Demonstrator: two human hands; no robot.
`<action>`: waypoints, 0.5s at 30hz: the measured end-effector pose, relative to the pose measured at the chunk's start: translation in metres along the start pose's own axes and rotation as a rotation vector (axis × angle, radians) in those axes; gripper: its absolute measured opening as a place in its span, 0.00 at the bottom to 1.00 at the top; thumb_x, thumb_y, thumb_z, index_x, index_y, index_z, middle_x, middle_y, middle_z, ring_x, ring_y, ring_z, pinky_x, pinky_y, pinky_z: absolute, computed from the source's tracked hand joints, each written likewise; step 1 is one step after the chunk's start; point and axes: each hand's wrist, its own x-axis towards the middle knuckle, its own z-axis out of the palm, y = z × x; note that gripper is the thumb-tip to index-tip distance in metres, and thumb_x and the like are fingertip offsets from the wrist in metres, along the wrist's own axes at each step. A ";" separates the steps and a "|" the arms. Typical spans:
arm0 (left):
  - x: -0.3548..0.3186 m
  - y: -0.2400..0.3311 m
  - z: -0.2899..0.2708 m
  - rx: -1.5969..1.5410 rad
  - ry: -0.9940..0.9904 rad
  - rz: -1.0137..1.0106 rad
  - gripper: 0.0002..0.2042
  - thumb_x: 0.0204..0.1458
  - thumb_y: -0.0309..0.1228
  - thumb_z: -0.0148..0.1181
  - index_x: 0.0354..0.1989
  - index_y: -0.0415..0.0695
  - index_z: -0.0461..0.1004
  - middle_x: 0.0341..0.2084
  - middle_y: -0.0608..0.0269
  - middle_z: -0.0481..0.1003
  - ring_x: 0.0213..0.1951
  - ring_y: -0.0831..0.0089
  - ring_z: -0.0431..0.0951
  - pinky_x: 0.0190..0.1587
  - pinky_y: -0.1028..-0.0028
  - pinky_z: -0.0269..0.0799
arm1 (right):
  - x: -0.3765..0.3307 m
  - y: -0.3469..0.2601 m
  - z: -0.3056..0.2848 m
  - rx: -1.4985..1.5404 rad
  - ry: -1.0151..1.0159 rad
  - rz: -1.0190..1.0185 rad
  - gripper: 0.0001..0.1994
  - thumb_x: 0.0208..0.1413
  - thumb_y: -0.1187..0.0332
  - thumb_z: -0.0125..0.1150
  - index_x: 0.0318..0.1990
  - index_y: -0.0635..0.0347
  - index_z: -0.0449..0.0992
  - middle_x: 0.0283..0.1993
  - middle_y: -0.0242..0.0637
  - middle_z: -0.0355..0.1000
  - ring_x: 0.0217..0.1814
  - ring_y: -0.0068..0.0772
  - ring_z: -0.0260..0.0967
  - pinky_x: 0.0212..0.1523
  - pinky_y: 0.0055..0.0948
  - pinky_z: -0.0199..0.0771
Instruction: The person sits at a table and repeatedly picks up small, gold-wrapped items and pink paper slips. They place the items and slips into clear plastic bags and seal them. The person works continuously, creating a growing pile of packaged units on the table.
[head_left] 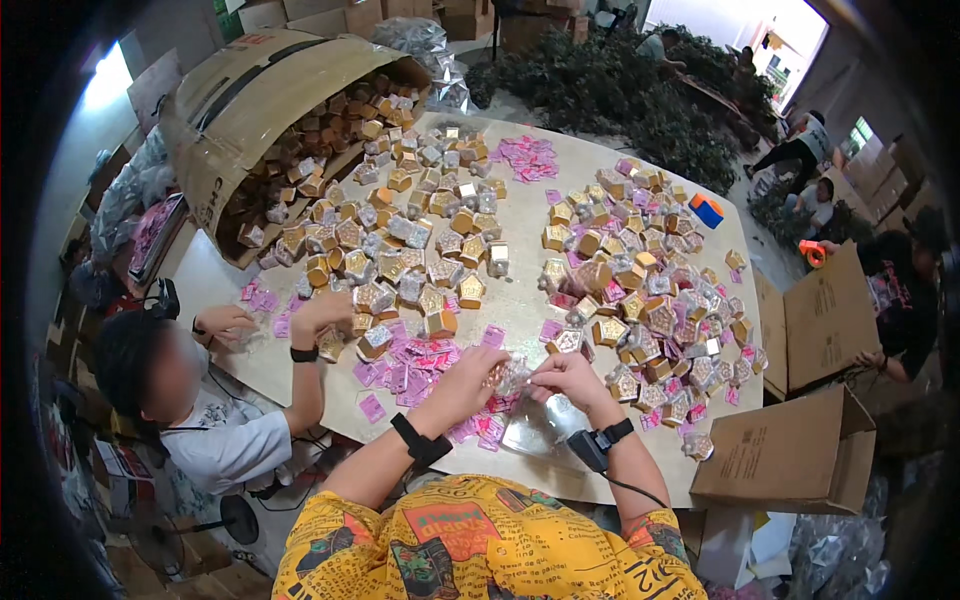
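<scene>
Well, the person in the yellow patterned shirt has one crinkled clear plastic wrapper over the near edge of the pale tabletop, between both hands. Its long axis seems to run left to right, across the body; I can't tell which end is its mouth, or whether anything is inside. The left hand is curled closed about its left end, while the right hand has thumb and forefinger pinched together on the other. Just below the right hand lies shiny clear plastic sheeting, its layers uncountable from here. Around them I count two heaps of gold faceted boxes, too crowded to number, two main patches of small pink packets, one blue-and-orange tape dispenser and one big tipped brown carton, its mouth facing the tabletop.
</scene>
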 end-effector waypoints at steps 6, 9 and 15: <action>-0.010 -0.005 0.007 0.098 -0.114 0.039 0.23 0.38 0.18 0.55 0.48 0.41 0.65 0.43 0.52 0.68 0.49 0.53 0.66 0.51 0.63 0.65 | 0.001 0.015 0.002 -0.012 0.029 0.012 0.05 0.49 0.76 0.61 0.30 0.69 0.73 0.25 0.44 0.75 0.22 0.30 0.74 0.23 0.24 0.76; -0.013 -0.002 0.006 0.053 -0.114 -0.003 0.23 0.36 0.17 0.56 0.46 0.41 0.67 0.42 0.53 0.68 0.47 0.53 0.67 0.51 0.62 0.64 | 0.003 0.017 0.006 -0.131 0.043 0.010 0.05 0.49 0.77 0.62 0.28 0.69 0.73 0.26 0.44 0.75 0.22 0.30 0.74 0.23 0.24 0.75; -0.013 -0.017 0.015 -0.053 0.016 -0.012 0.23 0.39 0.19 0.56 0.48 0.42 0.66 0.41 0.51 0.69 0.46 0.52 0.69 0.50 0.63 0.65 | -0.002 0.010 0.012 0.097 0.028 -0.017 0.07 0.51 0.76 0.58 0.33 0.74 0.74 0.27 0.47 0.74 0.23 0.31 0.74 0.24 0.26 0.76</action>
